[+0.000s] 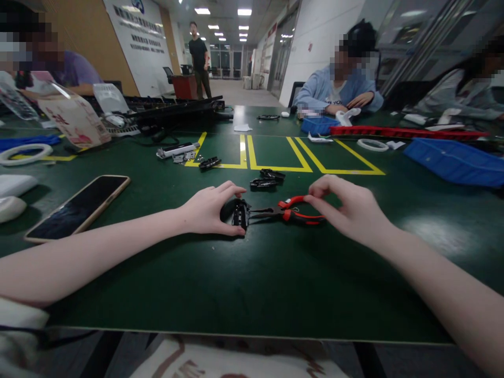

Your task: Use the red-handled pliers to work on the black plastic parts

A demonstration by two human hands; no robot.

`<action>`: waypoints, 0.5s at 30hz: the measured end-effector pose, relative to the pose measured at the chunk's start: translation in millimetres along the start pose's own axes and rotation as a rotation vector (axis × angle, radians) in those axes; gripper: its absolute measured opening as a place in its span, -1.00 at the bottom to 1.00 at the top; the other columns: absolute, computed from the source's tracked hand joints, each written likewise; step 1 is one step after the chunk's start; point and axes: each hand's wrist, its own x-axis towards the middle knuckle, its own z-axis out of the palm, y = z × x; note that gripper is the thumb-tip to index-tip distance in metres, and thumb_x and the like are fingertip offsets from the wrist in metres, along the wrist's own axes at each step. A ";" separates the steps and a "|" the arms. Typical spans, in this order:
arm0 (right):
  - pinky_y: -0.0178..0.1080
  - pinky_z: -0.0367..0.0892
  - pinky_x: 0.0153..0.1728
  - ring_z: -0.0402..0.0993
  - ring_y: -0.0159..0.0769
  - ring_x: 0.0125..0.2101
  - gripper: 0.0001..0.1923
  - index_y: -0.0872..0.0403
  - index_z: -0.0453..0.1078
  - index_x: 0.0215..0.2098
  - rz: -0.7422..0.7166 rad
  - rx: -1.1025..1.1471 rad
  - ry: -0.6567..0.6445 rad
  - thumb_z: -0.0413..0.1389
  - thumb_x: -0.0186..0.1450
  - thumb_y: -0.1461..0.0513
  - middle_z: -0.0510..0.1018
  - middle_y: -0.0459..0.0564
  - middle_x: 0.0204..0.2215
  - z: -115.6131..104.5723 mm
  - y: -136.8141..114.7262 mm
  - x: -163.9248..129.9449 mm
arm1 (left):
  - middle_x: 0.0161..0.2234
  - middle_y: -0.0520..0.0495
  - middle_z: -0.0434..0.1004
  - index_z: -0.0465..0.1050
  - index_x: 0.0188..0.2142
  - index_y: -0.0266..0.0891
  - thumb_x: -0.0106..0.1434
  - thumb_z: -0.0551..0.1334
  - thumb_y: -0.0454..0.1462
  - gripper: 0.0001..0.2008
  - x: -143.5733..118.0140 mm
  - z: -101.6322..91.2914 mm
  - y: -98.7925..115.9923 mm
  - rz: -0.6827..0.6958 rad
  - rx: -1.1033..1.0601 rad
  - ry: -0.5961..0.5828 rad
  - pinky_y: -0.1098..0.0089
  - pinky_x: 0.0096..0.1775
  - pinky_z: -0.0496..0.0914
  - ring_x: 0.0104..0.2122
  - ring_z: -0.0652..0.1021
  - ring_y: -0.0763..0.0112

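My left hand (210, 210) is closed around a small black ribbed part (240, 215), with the thumb along its near edge and the fingers over its far side. Long-nose pliers (275, 211) with red and black handles lie to the right, their jaws pointing left. The jaw tips reach the part's right side; whether they grip it I cannot tell. My right hand (346, 207) pinches the far handle of the pliers between thumb and fingers, while the near handle lies apart. Just beyond are two similar black pieces (264, 182).
A phone (79, 207) lies at left. Another black piece (210, 163) and metal parts (183, 152) sit near yellow tape (248, 152). A blue tray (457, 160) stands at right, a paper bag (74, 118) at back left. Several people are around the room.
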 end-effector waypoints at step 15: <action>0.14 0.37 0.04 0.39 0.10 0.09 -0.32 0.02 0.19 0.33 -0.040 -0.047 -0.323 0.04 0.35 -0.10 0.39 0.22 0.17 32.6 20.5 5.3 | 0.04 -0.16 0.40 0.35 0.13 -0.18 0.12 0.30 0.20 -0.27 -1.0 -2.1 0.3 0.029 -0.019 -0.041 0.23 -0.16 0.42 -0.15 0.55 0.16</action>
